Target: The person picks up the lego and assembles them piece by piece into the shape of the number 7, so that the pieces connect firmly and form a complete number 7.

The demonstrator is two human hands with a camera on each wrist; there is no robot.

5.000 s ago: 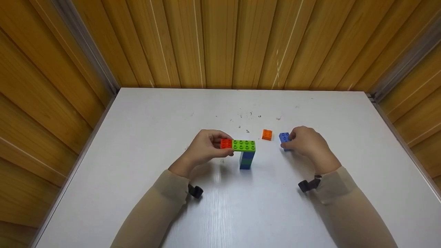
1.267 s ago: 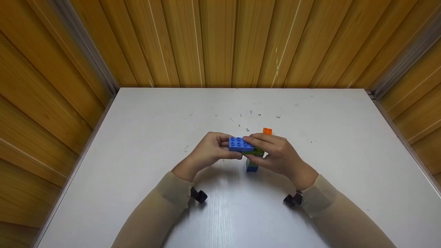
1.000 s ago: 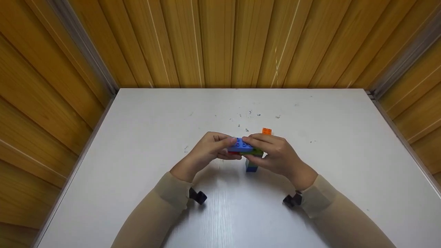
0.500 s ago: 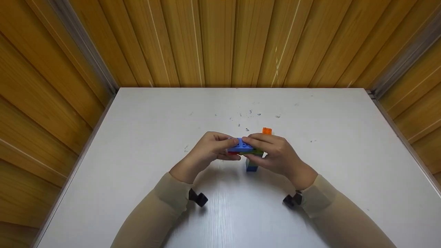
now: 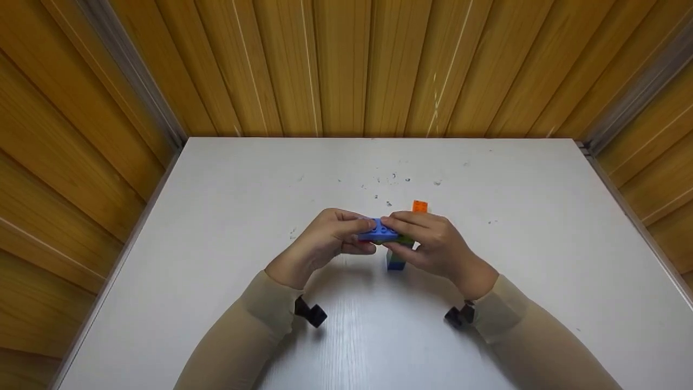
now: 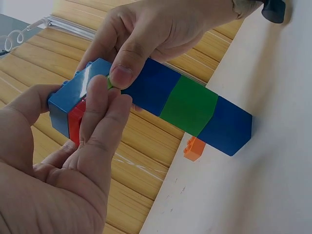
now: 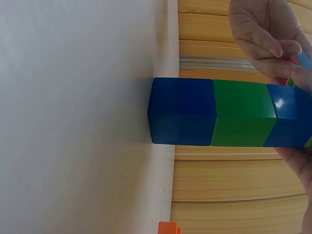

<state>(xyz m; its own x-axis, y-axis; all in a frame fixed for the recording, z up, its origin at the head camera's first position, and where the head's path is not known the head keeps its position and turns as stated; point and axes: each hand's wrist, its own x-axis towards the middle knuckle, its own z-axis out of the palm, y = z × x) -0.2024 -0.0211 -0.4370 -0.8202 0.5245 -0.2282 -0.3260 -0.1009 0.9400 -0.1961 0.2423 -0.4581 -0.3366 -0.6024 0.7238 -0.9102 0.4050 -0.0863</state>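
Note:
A toy brick tower [image 6: 190, 105] of blue, green and blue bricks stands upright on the table. Its light green top brick [image 5: 405, 239] is mostly hidden by fingers. To the left, a red brick [image 6: 74, 124] sits beneath a blue brick [image 5: 379, 234] that bridges toward the light green one. My left hand [image 5: 327, 238] pinches the blue and red bricks, thumb on the blue studs and fingers underneath. At the tower's top my right hand [image 5: 433, 238] grips, fingertips on the blue brick's right end and thumb against the near side.
An orange brick [image 5: 420, 206] lies on the white table [image 5: 243, 179] just behind the right hand. Wood-look panels [image 5: 346, 65] rise behind the table and at both sides. Small dark marks dot the tabletop.
The right hand has brought the blue brick from the table's right onto the red and light green bricks. My left thumb has shifted from the front up onto the blue studs.

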